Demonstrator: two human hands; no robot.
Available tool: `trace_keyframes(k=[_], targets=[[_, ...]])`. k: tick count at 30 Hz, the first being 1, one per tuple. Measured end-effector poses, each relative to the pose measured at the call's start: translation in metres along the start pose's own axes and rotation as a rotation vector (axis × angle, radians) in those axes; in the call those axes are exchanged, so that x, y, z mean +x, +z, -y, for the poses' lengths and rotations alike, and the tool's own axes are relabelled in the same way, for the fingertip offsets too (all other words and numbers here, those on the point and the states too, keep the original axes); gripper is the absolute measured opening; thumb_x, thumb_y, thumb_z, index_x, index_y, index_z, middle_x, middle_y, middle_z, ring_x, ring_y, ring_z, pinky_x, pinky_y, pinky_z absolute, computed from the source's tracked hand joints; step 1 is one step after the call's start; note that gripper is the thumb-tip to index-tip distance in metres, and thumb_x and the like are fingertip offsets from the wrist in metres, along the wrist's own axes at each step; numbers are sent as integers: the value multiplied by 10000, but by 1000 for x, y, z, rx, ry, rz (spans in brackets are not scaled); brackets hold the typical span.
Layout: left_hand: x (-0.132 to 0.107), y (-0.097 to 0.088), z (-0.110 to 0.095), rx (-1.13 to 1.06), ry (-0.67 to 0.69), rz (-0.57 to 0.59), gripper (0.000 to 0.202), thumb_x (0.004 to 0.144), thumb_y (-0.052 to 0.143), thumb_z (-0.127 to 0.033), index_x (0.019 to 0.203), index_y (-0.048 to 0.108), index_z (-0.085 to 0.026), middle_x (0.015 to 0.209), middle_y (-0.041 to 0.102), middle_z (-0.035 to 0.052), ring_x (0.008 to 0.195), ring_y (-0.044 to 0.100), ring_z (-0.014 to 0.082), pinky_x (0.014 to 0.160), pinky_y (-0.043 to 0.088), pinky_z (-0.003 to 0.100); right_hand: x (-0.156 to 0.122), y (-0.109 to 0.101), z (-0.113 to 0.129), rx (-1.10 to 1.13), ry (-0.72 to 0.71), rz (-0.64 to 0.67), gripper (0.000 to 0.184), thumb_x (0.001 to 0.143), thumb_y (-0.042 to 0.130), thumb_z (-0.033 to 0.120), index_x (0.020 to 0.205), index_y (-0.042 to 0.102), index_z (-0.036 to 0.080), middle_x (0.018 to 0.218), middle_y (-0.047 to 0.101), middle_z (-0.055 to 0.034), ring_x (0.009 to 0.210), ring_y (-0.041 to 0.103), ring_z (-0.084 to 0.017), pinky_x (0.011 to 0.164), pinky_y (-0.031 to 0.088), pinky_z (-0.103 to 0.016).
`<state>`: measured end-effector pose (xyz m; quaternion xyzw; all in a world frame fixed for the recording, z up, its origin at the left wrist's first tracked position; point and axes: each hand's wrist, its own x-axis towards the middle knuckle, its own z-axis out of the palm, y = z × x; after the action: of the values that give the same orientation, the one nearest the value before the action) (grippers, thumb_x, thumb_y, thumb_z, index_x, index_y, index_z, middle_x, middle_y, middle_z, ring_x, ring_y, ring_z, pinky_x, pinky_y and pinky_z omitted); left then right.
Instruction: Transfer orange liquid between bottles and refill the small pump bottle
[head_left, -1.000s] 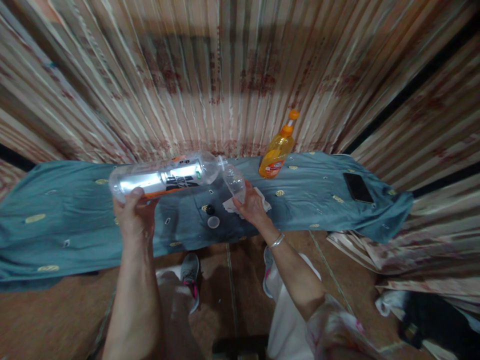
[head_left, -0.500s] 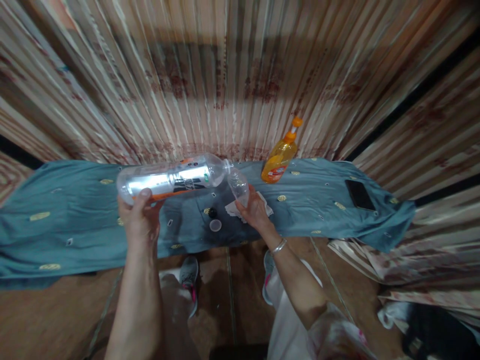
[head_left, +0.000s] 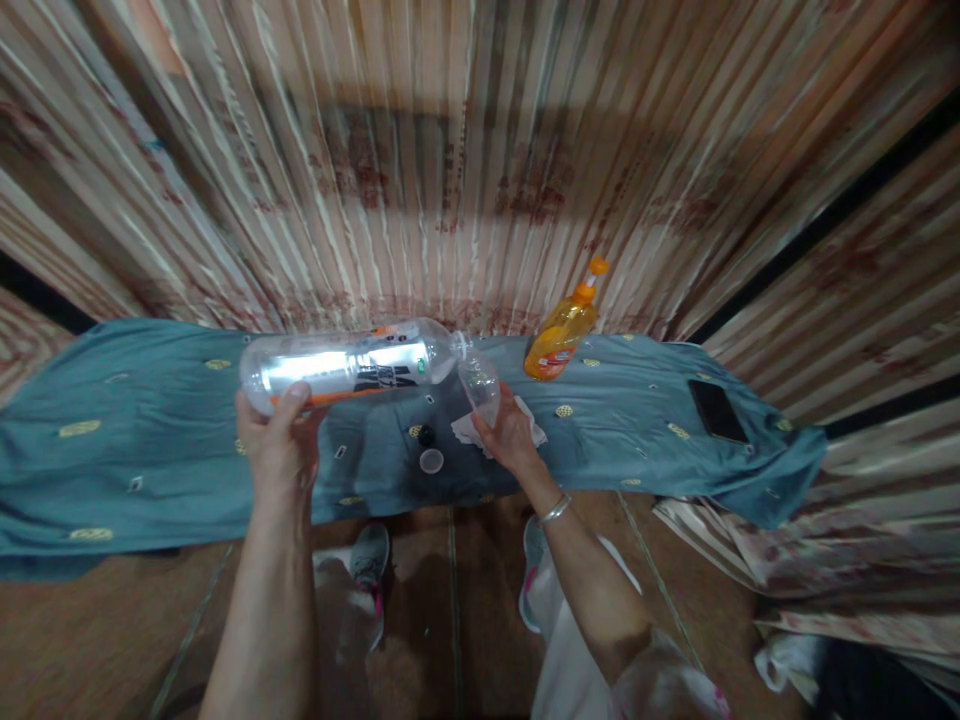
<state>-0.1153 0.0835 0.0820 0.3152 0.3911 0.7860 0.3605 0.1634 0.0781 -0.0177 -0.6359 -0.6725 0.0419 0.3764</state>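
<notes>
— Striped curtain (head_left: 480, 150) behind; surface (head_left: 150, 440) draped in a teal cloth. Left hand?

— Left hand (head_left: 277, 445): fingers (head_left: 289, 395) clenched round the base end of the large clear bottle (head_left: 349, 365), which is held clear of the cloth. Its long axis is nearly level, running left to right, with the neck pointing toward the right hand.

— Right hand?

— Right hand (head_left: 510, 435): fingers wrapped round the small clear bottle (head_left: 480, 378), which is tilted, mouth up and to the left. The two mouths meet or nearly meet; contact is too small to tell. The right hand is nearer that junction. The left sits at the big bottle's far end.

— Around them?

— White tissue (head_left: 463, 430) just under the right hand. Black cap (head_left: 426, 436) and clear cap (head_left: 431, 460) lie beside it on the cloth. Orange dispenser bottle (head_left: 559, 335) stands behind, to the right. Dark phone (head_left: 718, 410) lies well apart, near the right end.
</notes>
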Motion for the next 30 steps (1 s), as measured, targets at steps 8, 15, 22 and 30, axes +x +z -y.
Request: trace_keyframes(k=[8, 15, 22, 30], targets=[[0, -1, 0, 12, 32, 32, 450, 513, 914, -297, 832, 606, -223, 833, 624, -43, 798, 622, 159, 826, 634, 445, -1, 2, -5, 32, -27, -16, 724, 901, 657, 341, 1530, 416, 76, 1302, 729, -238, 1161, 728, -353, 985, 595, -515], [-3, 3, -4, -28, 28, 26, 509, 478, 942, -284, 838, 589, -215, 807, 616, -52, 770, 619, 139, 780, 636, 387, 0, 0, -4, 22, -27, 15, 689, 896, 652, 318, 1487, 434, 40, 1303, 718, -269, 1199, 711, -370, 1004, 584, -528], [-3, 5, -6, -30, 32, 15, 521, 458, 945, -276, 831, 588, -214, 787, 611, -54, 807, 644, 157, 761, 637, 370, 0, -1, -2, 9, -10, 15, 675, 909, 640, 334, 1493, 431, 69, 1284, 732, -249, 1179, 722, -367, 998, 591, -542], [-4, 10, -9, -74, 11, -24, 536, 392, 928, -217, 806, 588, -200, 761, 632, -63, 682, 603, 102, 616, 617, 252, -2, -1, -2, 4, -25, 23, 681, 919, 632, 327, 1495, 404, 44, 1295, 717, -264, 1193, 710, -364, 1001, 581, -514]])
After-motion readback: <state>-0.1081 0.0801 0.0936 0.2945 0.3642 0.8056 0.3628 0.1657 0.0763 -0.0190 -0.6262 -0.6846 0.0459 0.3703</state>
